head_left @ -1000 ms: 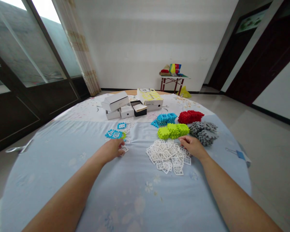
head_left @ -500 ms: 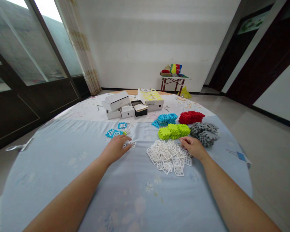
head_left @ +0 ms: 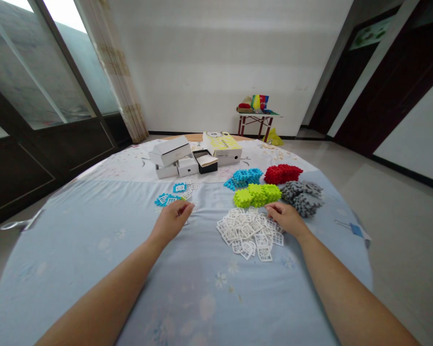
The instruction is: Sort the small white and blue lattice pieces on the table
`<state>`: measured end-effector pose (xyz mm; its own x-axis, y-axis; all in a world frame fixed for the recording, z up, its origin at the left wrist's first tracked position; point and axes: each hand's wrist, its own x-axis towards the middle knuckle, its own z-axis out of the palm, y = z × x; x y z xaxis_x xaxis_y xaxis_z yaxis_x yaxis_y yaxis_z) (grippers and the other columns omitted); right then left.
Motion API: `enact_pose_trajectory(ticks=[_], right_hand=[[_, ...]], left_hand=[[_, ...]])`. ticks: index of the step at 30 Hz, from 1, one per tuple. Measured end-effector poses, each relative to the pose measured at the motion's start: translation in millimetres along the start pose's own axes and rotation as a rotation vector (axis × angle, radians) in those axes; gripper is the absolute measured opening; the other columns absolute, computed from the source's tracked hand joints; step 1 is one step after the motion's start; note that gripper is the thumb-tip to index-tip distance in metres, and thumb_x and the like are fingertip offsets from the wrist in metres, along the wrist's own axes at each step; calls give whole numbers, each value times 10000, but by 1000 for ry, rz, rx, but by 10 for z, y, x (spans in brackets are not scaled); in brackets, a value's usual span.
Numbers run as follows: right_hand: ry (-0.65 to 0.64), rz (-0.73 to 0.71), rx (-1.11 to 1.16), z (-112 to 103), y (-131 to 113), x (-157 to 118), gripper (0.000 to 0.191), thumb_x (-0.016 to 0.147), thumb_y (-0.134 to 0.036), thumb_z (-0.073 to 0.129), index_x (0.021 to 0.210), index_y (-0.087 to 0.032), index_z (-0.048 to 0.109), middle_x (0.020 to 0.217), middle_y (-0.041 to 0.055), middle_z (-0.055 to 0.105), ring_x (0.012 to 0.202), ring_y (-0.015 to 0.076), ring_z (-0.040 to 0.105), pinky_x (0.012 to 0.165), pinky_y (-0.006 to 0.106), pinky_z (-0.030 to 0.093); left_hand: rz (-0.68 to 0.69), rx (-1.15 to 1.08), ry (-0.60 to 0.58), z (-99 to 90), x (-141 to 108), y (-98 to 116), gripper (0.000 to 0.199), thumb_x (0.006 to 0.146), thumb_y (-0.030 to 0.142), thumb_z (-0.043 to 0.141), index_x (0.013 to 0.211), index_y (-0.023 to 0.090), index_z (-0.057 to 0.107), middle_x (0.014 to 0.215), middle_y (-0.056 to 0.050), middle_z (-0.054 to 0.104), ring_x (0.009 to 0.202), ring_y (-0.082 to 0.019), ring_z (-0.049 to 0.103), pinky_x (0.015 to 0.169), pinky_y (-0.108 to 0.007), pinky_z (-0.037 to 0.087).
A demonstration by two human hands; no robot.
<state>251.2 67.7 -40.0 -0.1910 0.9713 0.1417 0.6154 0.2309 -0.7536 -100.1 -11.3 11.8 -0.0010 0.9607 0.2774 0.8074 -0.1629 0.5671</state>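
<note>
The left hand's [head_left: 171, 220] thumb and forefinger are drawn together, almost meeting, with a bit of white at their tips; whether they grip it, I cannot tell. The right hand's [head_left: 286, 218] fingers are bent inward, thumb near forefinger, over the right far edge of the pile of white lattice pieces [head_left: 248, 230]; whether anything is pinched there is too small to tell.

That pile lies between the hands, just left of the right fingers, its flat, window-like pieces overlapping at all angles. Just beyond the left fingers are blue toothed pieces [head_left: 163, 200] with white lattice pieces laid on them, and a blue square piece [head_left: 179, 188] bearing another.

Beyond the right fingers sits the lime-green stack [head_left: 256, 196], with the grey heap [head_left: 303, 198] to their right, and the blue heap [head_left: 246, 177] and red heap [head_left: 283, 174] farther off.

Pale blue cloth shows between the left fingers and the white pile, and spreads nearer than both hands across the worktop [head_left: 187, 278]. Its curved edges lie well outside either hand; boxes [head_left: 187, 167] stand well beyond the left fingers.
</note>
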Motion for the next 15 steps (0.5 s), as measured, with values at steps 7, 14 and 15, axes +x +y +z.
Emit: enact_pose_trajectory(ticks=[7,14,15], right_hand=[[-1,-8,-17,16,52,19,319,770,-401,460,882,-163,640,665,28,642,569,145,571,521,239,427],[1,-2,-6,8,30,12,327,764,-404,467,895,-162,643,677,34,652,571,149,575,532,246,434],[1,-2,-9,4,21,8,327,763,-404,468,894,-162,643,675,34,651,565,148,572,529,246,432]], left_hand=[[-190,-540,-342,335,-72,368,356,774,438,475,900,145,633,734,-24,654,609,-118,570,591,-246,448],[5,-536,-403,198,-77,462,426,761,373,531,1139,175,541,1018,-65,652,887,-158,596,800,-301,450],[8,-419,-350,131,-62,400,390,762,387,521,1079,167,580,950,-59,666,842,-159,600,776,-301,454]])
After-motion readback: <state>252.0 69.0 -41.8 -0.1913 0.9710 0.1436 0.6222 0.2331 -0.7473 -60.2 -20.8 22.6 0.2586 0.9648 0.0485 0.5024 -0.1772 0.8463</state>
